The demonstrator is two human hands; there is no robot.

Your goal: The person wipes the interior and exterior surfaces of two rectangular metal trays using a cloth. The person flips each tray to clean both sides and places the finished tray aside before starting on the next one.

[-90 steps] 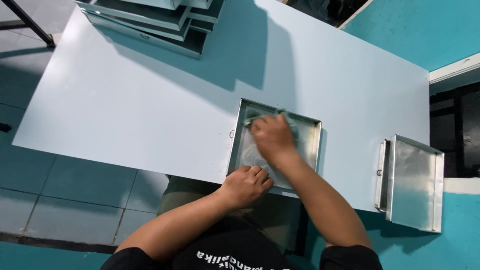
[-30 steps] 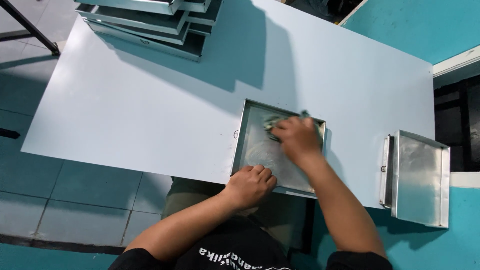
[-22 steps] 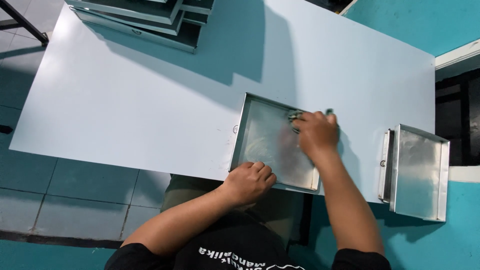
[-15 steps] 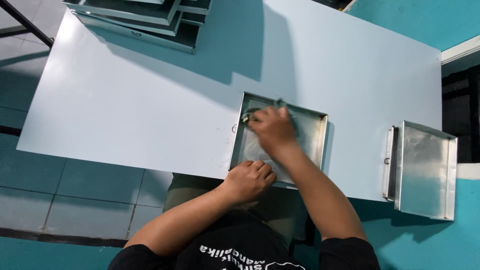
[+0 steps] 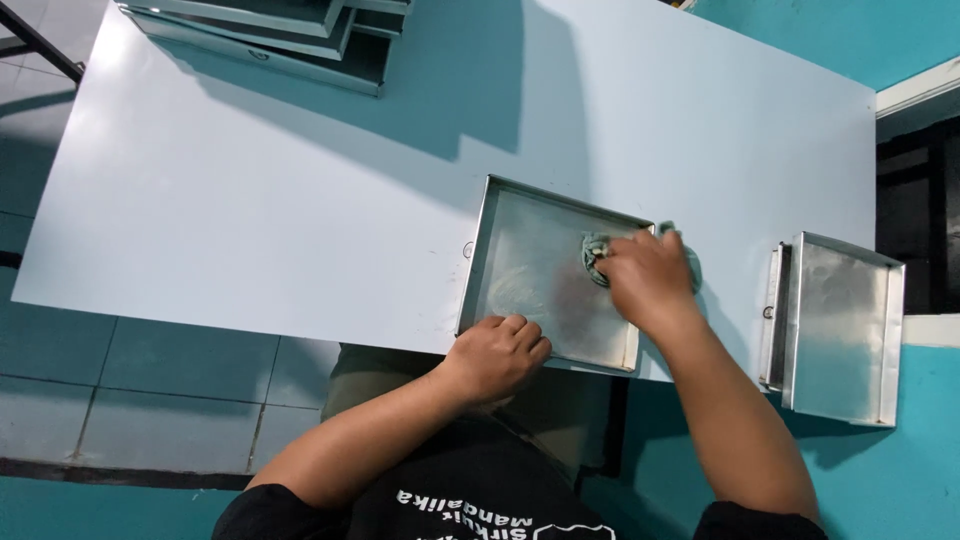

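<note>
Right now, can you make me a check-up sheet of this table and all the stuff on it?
Surface: white table, flat, with a shadow across the top middle.
Job's things: shallow metal tray near the front edge; greenish cloth bunched inside it at the right side.
Clutter: stack of metal trays at the far left corner; more metal trays overhanging the right end.
Hands: left hand rests on the tray's near rim; right hand presses on the cloth, fingers bent over it.
Cables: nothing seen.
Surroundings: teal tiled floor, dark opening at the far right.
</note>
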